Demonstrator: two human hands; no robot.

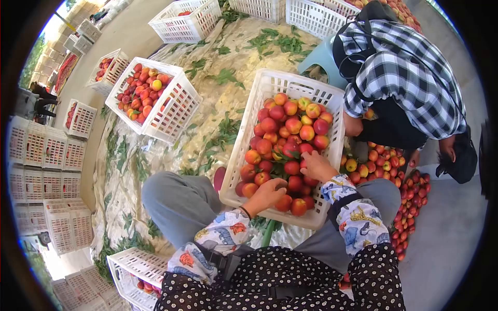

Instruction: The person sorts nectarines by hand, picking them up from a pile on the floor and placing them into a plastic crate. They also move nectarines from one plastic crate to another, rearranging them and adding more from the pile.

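Observation:
A white slatted plastic crate stands tilted between my knees, heaped with red and yellow nectarines and a few green leaves. My left hand reaches in at the near left, its fingers curled over a nectarine among the others. Over the near right side, my right hand has its fingers bent down around a nectarine; its palm side is hidden. Patterned sleeve covers lie on both forearms.
A co-worker in a checked shirt bends at the right beside a blue stool. Loose nectarines are piled on the floor at right. Another filled crate stands left, with stacked crates beyond. Leaves litter the ground sheet.

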